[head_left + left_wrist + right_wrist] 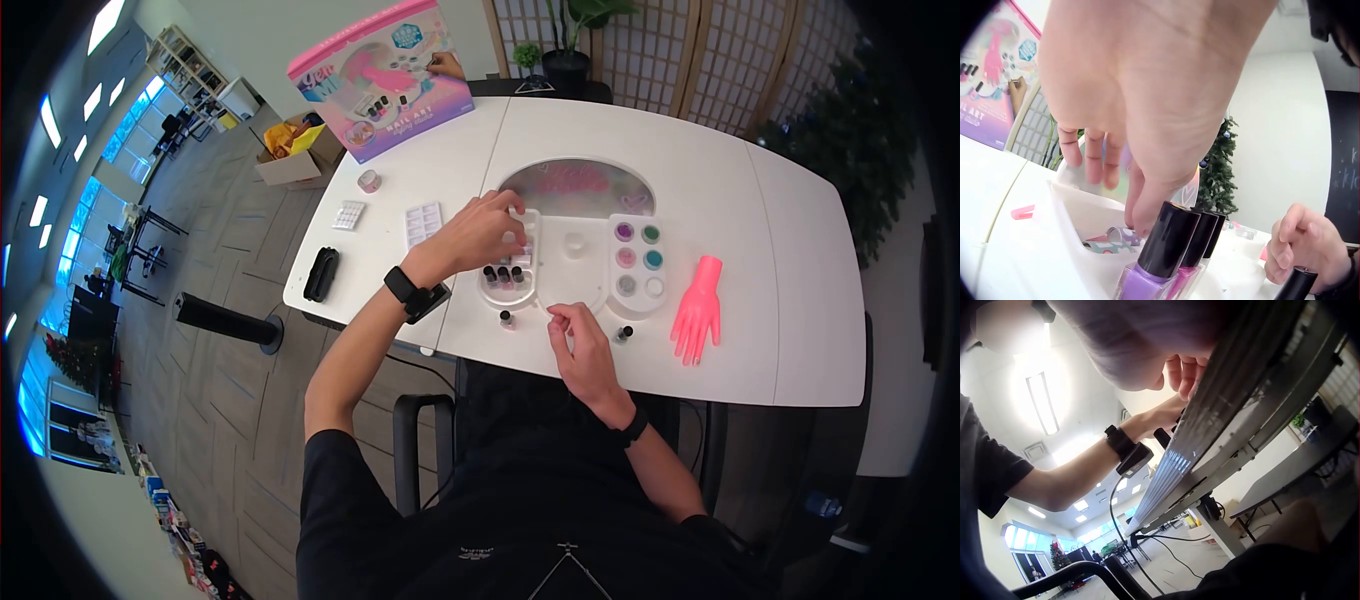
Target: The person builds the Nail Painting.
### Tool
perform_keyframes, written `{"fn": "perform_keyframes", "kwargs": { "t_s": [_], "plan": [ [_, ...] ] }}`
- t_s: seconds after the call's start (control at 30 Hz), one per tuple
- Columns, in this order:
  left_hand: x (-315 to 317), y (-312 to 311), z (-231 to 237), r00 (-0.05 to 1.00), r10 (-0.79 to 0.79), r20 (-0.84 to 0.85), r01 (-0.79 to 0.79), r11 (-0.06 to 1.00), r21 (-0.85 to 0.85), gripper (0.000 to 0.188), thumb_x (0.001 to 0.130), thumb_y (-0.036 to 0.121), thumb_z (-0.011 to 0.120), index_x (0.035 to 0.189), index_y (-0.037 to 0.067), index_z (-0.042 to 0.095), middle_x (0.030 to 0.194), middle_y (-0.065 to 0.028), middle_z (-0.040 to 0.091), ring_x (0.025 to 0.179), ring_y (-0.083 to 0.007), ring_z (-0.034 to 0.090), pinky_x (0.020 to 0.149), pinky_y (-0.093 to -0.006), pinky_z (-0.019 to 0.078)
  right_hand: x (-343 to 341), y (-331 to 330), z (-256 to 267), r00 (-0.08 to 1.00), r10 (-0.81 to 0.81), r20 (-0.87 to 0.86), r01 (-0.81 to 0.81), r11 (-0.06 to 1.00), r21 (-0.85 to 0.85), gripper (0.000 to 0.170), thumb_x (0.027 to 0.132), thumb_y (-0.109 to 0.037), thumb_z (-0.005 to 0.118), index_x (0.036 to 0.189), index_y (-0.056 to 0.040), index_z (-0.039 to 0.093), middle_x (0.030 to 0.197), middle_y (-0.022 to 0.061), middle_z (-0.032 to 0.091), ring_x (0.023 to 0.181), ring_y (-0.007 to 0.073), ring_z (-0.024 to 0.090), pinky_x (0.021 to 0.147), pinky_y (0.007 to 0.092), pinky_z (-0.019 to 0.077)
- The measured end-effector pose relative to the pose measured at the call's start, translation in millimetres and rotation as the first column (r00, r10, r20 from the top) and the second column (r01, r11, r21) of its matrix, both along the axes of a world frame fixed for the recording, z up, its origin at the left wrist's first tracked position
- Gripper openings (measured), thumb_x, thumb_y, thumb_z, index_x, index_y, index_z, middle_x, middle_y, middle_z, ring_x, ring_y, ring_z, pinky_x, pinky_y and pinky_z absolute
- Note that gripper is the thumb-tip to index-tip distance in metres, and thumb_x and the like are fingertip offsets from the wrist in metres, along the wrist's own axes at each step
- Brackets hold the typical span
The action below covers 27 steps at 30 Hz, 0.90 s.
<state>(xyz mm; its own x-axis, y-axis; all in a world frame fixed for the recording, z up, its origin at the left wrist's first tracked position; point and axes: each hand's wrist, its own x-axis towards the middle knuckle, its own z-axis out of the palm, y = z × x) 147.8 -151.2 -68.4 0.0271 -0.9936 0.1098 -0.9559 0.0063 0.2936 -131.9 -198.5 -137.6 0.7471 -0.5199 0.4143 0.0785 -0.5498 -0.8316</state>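
In the head view, my left hand (475, 235) reaches over the left compartment of a white nail station (573, 300). Seen from the left wrist, that hand (1147, 87) points its fingers down into the compartment, with the thumb tip at a patterned roll (1124, 235); no firm grip on it shows. Black-capped bottles stand just in front, one with purple polish (1144, 281). My right hand (585, 355) hovers at the station's front edge, fingers loosely curled, nothing visible in it. Pots of coloured glitter (625, 232) fill the station's right tray.
A pink model hand (700, 312) lies right of the station. Loose bottles (507, 320) (624, 334) stand along the front. On the left are a white mould tray (423, 222), a small jar (369, 181) and a black case (321, 274). The product box (385, 85) stands behind.
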Motion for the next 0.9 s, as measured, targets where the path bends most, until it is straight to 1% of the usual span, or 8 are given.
{"fn": "perform_keyframes", "kwargs": {
  "t_s": [0.2, 0.4, 0.5, 0.6, 0.63, 0.73, 0.77, 0.9],
  "plan": [
    [-0.2, 3.6, -1.9, 1.0, 0.003, 0.001, -0.003, 0.999, 0.041, 0.017, 0.092, 0.02, 0.081, 0.106, 0.013, 0.087, 0.137, -0.013, 0.063, 0.121, -0.0326, 0.062, 0.106, -0.0448, 0.05, -0.1, -0.4, -1.0, 1.0, -0.002, -0.015, 0.002, 1.0, 0.005, 0.02, 0.103, -0.005, 0.066, 0.123, 0.0011, 0.064, 0.097, 0.0132, 0.063, 0.088, 0.0275, 0.067, 0.081, 0.0389, 0.0553],
    [5.9, 6.8, -1.1, 0.998, -0.009, -0.059, 0.007, 0.999, -0.038, 0.016, 0.091, 0.017, 0.082, 0.106, 0.011, 0.085, 0.136, -0.0136, 0.063, 0.121, -0.0326, 0.062, 0.106, -0.0469, 0.0513, -0.2, -0.2, -0.7, 1.0, -0.001, -0.022, 0.001, 1.0, 0.018, 0.02, 0.104, -0.005, 0.066, 0.122, 0.0014, 0.064, 0.097, 0.013, 0.063, 0.089, 0.0273, 0.067, 0.082, 0.0387, 0.0554],
    [13.9, 27.9, 16.5, 0.98, 0.103, -0.168, -0.12, 0.988, -0.097, 0.023, 0.091, 0.016, 0.082, 0.113, 0.009, 0.08, 0.136, -0.0134, 0.065, 0.123, -0.0324, 0.061, 0.108, -0.046, 0.0502, -0.9, 0.4, 0.0, 1.0, -0.004, -0.025, 0.004, 1.0, 0.023, 0.02, 0.104, -0.005, 0.066, 0.122, 0.0014, 0.064, 0.097, 0.0127, 0.063, 0.089, 0.027, 0.067, 0.082, 0.0385, 0.0555],
    [14.9, 63.7, 25.5, 0.965, 0.263, -0.011, -0.262, 0.964, 0.043, 0.028, 0.093, 0.017, 0.081, 0.12, 0.01, 0.075, 0.137, -0.0129, 0.067, 0.129, -0.0329, 0.058, 0.112, -0.0451, 0.047, -0.9, 0.8, -0.9, 1.0, -0.004, -0.015, 0.004, 1.0, 0.029, 0.019, 0.104, -0.005, 0.066, 0.123, 0.0012, 0.063, 0.097, 0.0124, 0.063, 0.088, 0.0265, 0.066, 0.082, 0.0384, 0.0551],
    [15.3, 75.5, 24.3, 0.955, 0.295, 0.043, -0.298, 0.947, 0.124, 0.043, 0.093, 0.02, 0.082, 0.133, 0.012, 0.071, 0.14, -0.0118, 0.068, 0.136, -0.0345, 0.054, 0.117, -0.0472, 0.0414, -0.4, 1.0, -1.5, 1.0, 0.002, -0.009, -0.001, 1.0, 0.03, 0.019, 0.105, -0.005, 0.065, 0.123, 0.0012, 0.063, 0.097, 0.0122, 0.063, 0.087, 0.0263, 0.066, 0.082, 0.0384, 0.0549],
    [11.4, 102.7, 3.8, 0.935, 0.353, 0.044, -0.355, 0.92, 0.167, 0.06, 0.091, 0.024, 0.084, 0.146, 0.014, 0.063, 0.145, -0.0107, 0.067, 0.141, -0.0358, 0.05, 0.119, -0.051, 0.0371, -0.1, 0.3, -3.6, 1.0, 0.005, -0.022, -0.004, 0.999, 0.054, 0.018, 0.105, -0.006, 0.064, 0.123, 0.0008, 0.064, 0.097, 0.012, 0.063, 0.086, 0.0258, 0.064, 0.081, 0.0382, 0.0538],
    [11.2, 107.7, -3.1, 0.928, 0.366, 0.069, -0.372, 0.907, 0.196, 0.079, 0.089, 0.026, 0.086, 0.159, 0.015, 0.05, 0.148, -0.0098, 0.066, 0.145, -0.0362, 0.047, 0.121, -0.0533, 0.0331, -0.3, 0.5, -3.7, 1.0, 0.003, -0.022, -0.002, 0.999, 0.054, 0.018, 0.106, -0.006, 0.064, 0.122, 0.0007, 0.064, 0.097, 0.012, 0.063, 0.086, 0.0258, 0.064, 0.08, 0.0381, 0.0535],
    [11.2, 116.3, -18.6, 0.916, 0.4, 0.036, -0.401, 0.907, 0.127, 0.091, 0.088, 0.023, 0.086, 0.166, 0.017, 0.039, 0.148, -0.0093, 0.065, 0.146, -0.0353, 0.045, 0.122, -0.054, 0.0299, 0.7, 0.2, -3.9, 1.0, -0.013, -0.022, 0.014, 0.999, 0.042, 0.017, 0.107, -0.007, 0.063, 0.122, 0.0004, 0.064, 0.096, 0.0119, 0.063, 0.086, 0.0258, 0.064, 0.08, 0.038, 0.0527]
  ]
}}
